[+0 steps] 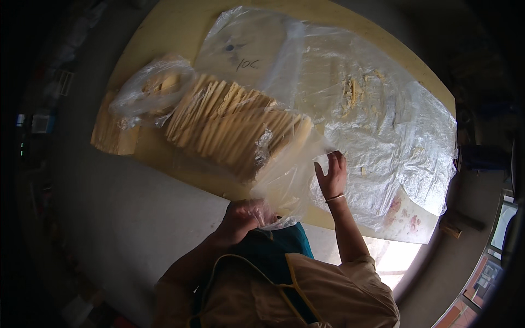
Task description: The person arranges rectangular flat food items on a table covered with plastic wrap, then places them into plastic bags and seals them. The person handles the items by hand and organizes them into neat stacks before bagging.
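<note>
While the left hand (239, 218) has its fingers curled shut on the gathered lower edge of a clear plastic bag (295, 183), the right hand (333, 176) in the head view is at the bag's right side, its thumb and fingers apart; whether a fingertip touches the film cannot be told.

A long row of thin tan sheets (210, 123), packed on edge, lies left of centre on the yellowish surface (150, 35), its right end beneath that film. Beside its left end are a smaller tan bundle (112, 134) and a crumpled clear bag (128, 98). To the right, wide plastic sheeting (355, 158) carries a few tan scraps (353, 93).

As far as can be judged, covering is partly done: the sheets are lined up and their right part is under film, but the loose edge by the hands is neither folded nor sealed. Coverage at the left end is unclear.
</note>
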Available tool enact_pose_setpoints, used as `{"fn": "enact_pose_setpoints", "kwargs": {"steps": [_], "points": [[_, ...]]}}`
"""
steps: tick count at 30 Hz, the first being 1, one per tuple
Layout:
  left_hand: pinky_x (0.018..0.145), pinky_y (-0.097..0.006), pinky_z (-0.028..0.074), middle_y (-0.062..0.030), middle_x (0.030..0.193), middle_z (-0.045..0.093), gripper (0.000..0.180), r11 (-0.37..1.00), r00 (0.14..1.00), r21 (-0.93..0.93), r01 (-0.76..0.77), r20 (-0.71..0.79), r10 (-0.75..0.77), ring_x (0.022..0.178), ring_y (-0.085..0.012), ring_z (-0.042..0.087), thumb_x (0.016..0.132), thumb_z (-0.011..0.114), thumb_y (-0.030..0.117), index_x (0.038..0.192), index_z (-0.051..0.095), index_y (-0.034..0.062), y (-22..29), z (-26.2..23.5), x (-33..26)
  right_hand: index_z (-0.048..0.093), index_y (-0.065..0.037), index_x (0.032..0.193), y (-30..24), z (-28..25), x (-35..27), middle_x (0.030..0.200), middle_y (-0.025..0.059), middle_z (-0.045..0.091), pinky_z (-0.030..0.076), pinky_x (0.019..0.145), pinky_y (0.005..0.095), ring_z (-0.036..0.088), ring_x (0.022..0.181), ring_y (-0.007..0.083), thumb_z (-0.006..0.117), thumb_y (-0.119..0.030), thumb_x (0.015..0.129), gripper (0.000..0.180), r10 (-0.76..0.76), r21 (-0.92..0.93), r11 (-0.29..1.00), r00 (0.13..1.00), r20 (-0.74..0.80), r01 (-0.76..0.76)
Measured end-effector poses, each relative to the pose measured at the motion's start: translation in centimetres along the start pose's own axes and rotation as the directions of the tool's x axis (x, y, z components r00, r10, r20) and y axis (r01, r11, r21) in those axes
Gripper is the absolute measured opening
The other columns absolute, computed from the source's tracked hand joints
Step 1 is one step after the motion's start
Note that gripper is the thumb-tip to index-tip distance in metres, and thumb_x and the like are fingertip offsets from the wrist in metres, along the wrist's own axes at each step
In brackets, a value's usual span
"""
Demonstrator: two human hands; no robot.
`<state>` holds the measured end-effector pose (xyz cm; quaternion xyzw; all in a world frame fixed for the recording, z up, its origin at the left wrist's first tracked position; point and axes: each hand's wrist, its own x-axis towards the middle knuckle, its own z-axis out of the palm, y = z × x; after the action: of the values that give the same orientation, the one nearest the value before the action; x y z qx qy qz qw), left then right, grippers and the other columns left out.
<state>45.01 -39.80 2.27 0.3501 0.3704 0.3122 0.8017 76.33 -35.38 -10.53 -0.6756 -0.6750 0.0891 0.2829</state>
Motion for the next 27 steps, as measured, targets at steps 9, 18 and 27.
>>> {"fn": "enact_pose_setpoints", "kwargs": {"steps": [9,18,27], "points": [[0.086,-0.046,0.056,-0.0081,0.079,0.053,0.009,0.951,0.969,-0.206,-0.233,-0.138,0.207,0.077,-0.0223,0.058,0.083,0.047,0.002,0.078,0.054,0.0053,6.2,0.8,-3.0,0.068,-0.006,0.115,-1.0,-1.0,12.5,0.102,0.0175,0.072,0.055,0.074,0.04,0.069,0.088,0.0385,0.064,-0.004,0.086,0.029,0.276,0.178,0.935,0.944,0.181,-0.307],[0.06,-0.036,0.052,-0.0087,0.094,0.065,0.012,0.758,0.532,0.197,-0.621,-0.604,0.593,0.074,-0.02,0.061,0.086,0.056,0.012,0.091,0.061,0.0023,28.5,-5.1,-18.5,0.073,0.0,0.111,-23.2,-22.5,26.1,0.09,-0.002,0.07,0.043,0.062,0.0217,0.051,0.07,0.0026,0.062,-0.002,0.096,0.019,-0.234,0.682,0.717,0.971,0.045,0.141],[0.069,-0.03,0.056,-0.003,0.081,0.057,0.006,0.798,0.769,-0.039,-0.602,-0.299,0.566,0.076,-0.0163,0.06,0.084,0.048,0.006,0.081,0.053,0.006,42.8,-13.5,-19.9,0.073,-0.004,0.104,-36.3,-26.5,28.8,0.065,-0.0061,0.052,0.033,0.046,0.02,0.044,0.052,0.0017,0.065,-0.013,0.097,0.014,-0.138,0.741,0.669,0.989,0.046,0.059]]}}
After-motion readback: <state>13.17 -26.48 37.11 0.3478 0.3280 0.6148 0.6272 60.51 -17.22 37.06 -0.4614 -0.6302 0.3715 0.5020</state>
